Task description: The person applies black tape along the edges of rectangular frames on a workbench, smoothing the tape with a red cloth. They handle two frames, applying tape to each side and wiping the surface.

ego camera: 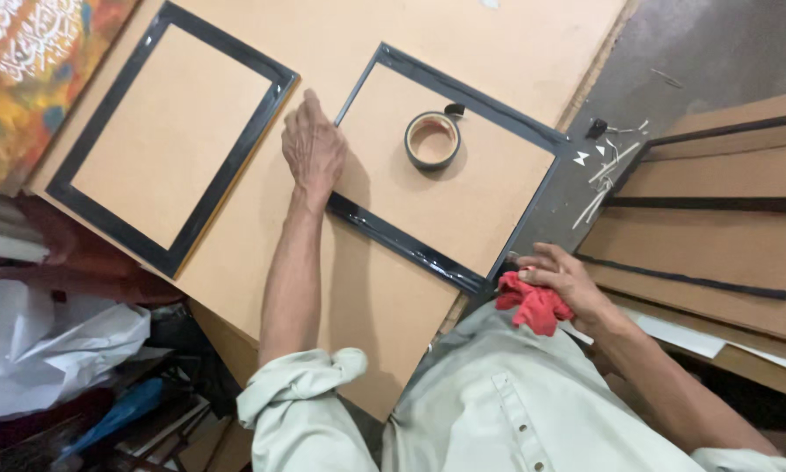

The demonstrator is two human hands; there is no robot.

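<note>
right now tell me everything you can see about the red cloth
The red cloth is a small, crumpled rag of soft-looking fabric, bunched into folds. The right hand grips it, fingers curled over its top, pressing it at the near corner of the black-edged frame on the brown board. Its lower part hangs over the pale shirt.

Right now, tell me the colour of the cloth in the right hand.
Red; the cloth is bunched in the right hand, clearest in the head view.

Tape roll (432, 139) sits on the right frame (450, 166); second frame (173, 135) lies left of it, both flat on the tabletop (262, 253).
</note>
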